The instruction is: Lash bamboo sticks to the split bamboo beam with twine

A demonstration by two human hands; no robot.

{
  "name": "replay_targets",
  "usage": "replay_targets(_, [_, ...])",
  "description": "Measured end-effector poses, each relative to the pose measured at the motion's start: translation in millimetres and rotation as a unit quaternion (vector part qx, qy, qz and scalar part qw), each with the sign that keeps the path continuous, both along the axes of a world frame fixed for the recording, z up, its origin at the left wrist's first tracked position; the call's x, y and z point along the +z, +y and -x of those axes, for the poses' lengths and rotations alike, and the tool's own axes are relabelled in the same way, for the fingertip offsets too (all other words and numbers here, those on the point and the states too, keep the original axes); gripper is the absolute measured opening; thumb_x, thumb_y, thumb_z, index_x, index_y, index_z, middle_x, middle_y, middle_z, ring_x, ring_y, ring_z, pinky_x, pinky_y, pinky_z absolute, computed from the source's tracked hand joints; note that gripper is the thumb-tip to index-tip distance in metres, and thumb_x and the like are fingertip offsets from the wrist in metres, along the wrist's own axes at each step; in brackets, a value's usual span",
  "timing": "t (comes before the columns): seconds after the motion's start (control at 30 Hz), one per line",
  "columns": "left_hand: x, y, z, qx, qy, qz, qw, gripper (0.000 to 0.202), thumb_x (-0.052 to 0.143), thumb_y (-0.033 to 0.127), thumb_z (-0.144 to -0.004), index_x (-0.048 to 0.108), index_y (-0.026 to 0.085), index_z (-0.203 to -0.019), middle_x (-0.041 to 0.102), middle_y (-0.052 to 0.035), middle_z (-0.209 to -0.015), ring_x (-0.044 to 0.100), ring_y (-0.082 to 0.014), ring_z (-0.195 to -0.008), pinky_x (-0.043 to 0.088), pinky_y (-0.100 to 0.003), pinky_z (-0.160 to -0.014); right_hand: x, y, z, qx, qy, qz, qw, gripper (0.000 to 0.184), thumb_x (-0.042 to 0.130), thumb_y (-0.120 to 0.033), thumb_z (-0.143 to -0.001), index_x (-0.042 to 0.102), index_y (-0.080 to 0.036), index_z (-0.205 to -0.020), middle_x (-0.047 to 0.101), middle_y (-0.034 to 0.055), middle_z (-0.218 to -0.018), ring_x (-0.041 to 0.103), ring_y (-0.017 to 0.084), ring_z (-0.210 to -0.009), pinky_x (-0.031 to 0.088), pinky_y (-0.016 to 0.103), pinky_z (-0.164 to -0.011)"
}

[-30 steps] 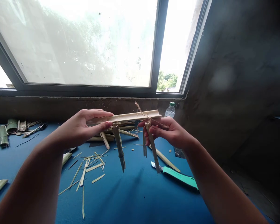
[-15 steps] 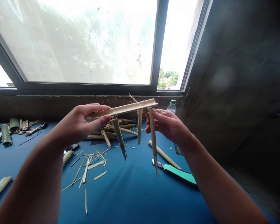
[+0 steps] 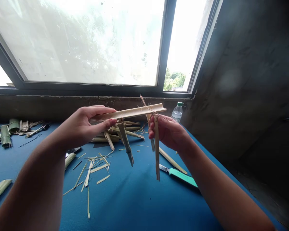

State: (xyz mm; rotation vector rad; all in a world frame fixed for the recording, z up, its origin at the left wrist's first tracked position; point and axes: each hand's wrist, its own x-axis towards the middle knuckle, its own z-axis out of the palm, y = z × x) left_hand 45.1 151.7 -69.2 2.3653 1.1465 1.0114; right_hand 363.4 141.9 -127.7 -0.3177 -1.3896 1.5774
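Above blue tabletop (image 3: 139, 205), split bamboo strips (image 3: 130, 113) lashed with coarse twine (image 3: 144, 103)

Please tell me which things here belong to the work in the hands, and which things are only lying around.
In the work:
left hand
right hand
bamboo strip
twine
hanging bamboo sticks

Lying around:
green-handled utility knife
plastic water bottle
bamboo offcuts
green bamboo pieces
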Motion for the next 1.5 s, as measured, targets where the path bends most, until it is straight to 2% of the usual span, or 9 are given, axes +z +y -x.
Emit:
replay_targets(0.13, [1.4, -2.5, -0.8, -0.011, -0.003, 0.001, 1.0, 0.049, 0.08, 0.057, -0.093, 0.08, 0.029, -0.132, 0.081, -0.0037, -0.119, 0.075, -0.0244, -0.107, 0.062, -0.03, -0.086, -1.0, 0.9, 2.0, 0.007, 0.008, 0.003, 1.0, 0.025, 0.079, -0.043, -0.098, 0.076, -0.019, -0.105, 0.07, 0.0014, -0.092, 0.071, 0.014, -0.073, 0.063, 0.03, -0.075])
replay_targets(0.3, [1.1, -3.8, -1.0, -0.017, -0.01, 0.001, 1.0, 0.049, 0.081, 0.057, -0.092, 0.08, 0.03, -0.132, 0.081, -0.0029, -0.119, 0.075, -0.0224, -0.106, 0.063, -0.028, -0.086, -0.5, 0.6, 2.7, 0.009, 0.008, -0.001, 1.0, 0.027, 0.084, -0.043, -0.094, 0.076, -0.019, -0.098, 0.069, 0.0003, -0.086, 0.069, 0.014, -0.07, 0.064, 0.035, -0.081])
replay_targets(0.57, [0.4, -2.3, 2.9, -0.018, -0.009, 0.005, 1.0, 0.047, 0.082, 0.054, -0.092, 0.079, 0.033, -0.134, 0.081, -0.0014, -0.124, 0.076, -0.0234, -0.111, 0.063, -0.027, -0.088, -5.0, 3.0, 1.4, 0.017, -0.007, -0.014, 1.0, 0.03, 0.071, -0.044, -0.104, 0.079, -0.019, -0.119, 0.074, 0.0046, -0.103, 0.076, 0.017, -0.08, 0.063, 0.034, -0.082])
replay_targets(0.77, [-0.9, -2.2, 3.0, -0.018, -0.015, 0.005, 1.0, 0.046, 0.084, 0.053, -0.092, 0.079, 0.032, -0.132, 0.081, -0.001, -0.122, 0.076, -0.0219, -0.107, 0.062, -0.026, -0.088, -3.1, 2.6, -1.6, 0.028, -0.014, -0.021, 0.999, 0.032, 0.072, -0.043, -0.103, 0.08, -0.017, -0.12, 0.075, 0.0062, -0.103, 0.078, 0.02, -0.085, 0.064, 0.035, -0.084])
replay_targets(1.0, [1.4, -4.1, 1.2, -0.025, -0.006, 0.007, 1.0, 0.045, 0.082, 0.052, -0.094, 0.079, 0.03, -0.133, 0.08, -0.001, -0.121, 0.075, -0.0195, -0.106, 0.061, -0.023, -0.085, -1.6, 2.0, 0.7, 0.03, 0.009, -0.021, 0.999, 0.024, 0.077, -0.04, -0.101, 0.079, -0.017, -0.105, 0.07, 0.0025, -0.091, 0.074, 0.017, -0.079, 0.063, 0.033, -0.08])
replay_targets(1.27, [3.9, -6.2, -1.4, -0.024, -0.004, -0.002, 1.0, 0.046, 0.082, 0.054, -0.093, 0.08, 0.028, -0.131, 0.08, -0.0021, -0.118, 0.074, -0.0201, -0.104, 0.061, -0.025, -0.086, -1.9, 1.9, 4.5, 0.032, 0.033, -0.028, 0.999, 0.027, 0.086, -0.043, -0.093, 0.075, -0.018, -0.097, 0.062, -0.0015, -0.084, 0.064, 0.012, -0.066, 0.061, 0.032, -0.075])
replay_targets(1.5, [3.3, -7.8, -0.1, -0.025, -0.006, 0.001, 1.0, 0.049, 0.082, 0.054, -0.093, 0.079, 0.029, -0.134, 0.079, -0.0026, -0.118, 0.073, -0.0207, -0.101, 0.061, -0.027, -0.085, -2.1, 0.4, 6.2, 0.027, 0.011, -0.027, 0.999, 0.032, 0.086, -0.048, -0.092, 0.072, -0.019, -0.095, 0.059, -0.0028, -0.082, 0.059, 0.01, -0.061, 0.059, 0.03, -0.072])
